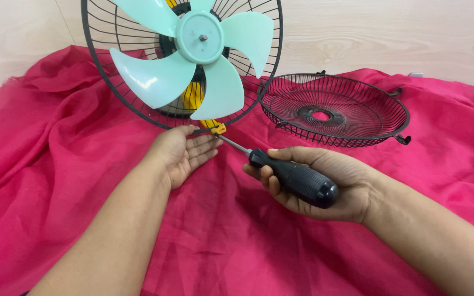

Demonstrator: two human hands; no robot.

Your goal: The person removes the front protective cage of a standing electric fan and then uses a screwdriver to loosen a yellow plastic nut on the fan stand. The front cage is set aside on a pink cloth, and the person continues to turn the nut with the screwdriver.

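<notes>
Right hand [325, 183], lower centre-right of frame: fingers [267, 178] wrapped tight around the black handle of a screwdriver [297, 181]. Handle butt points toward the lower right, metal shaft runs up-left. Shaft tip meets a small yellow clip [218, 129] at the bottom edge of the fan's rear guard, just above centre frame.

Left hand [185, 153], centre-left: palm up, fingers loosely spread, gripping nothing. Fingertips sit right under the guard rim, just beside the yellow clip; thumb side touches or nearly touches the rim wire, can't tell which. Both forearms come in from the bottom edge, bare.

Everything sits on a crumpled red cloth [56, 181] that covers most of the frame.

Upper centre-left: fan [201, 38] standing upright, facing the camera. Pale mint blades on a round mint hub, metal shaft end showing at hub centre. Behind the blades, dark wire rear guard [97, 49], circular, top cut off by the frame edge. Yellow housing visible through the wires behind the blades.

Upper right of centre: detached front guard [336, 109], dark wire, lying dished-side up on the cloth, just beside the fan's lower right rim. Small clips stick out from its edge.

Far back: pale wood-grain surface [385, 38] across the top of the frame.
</notes>
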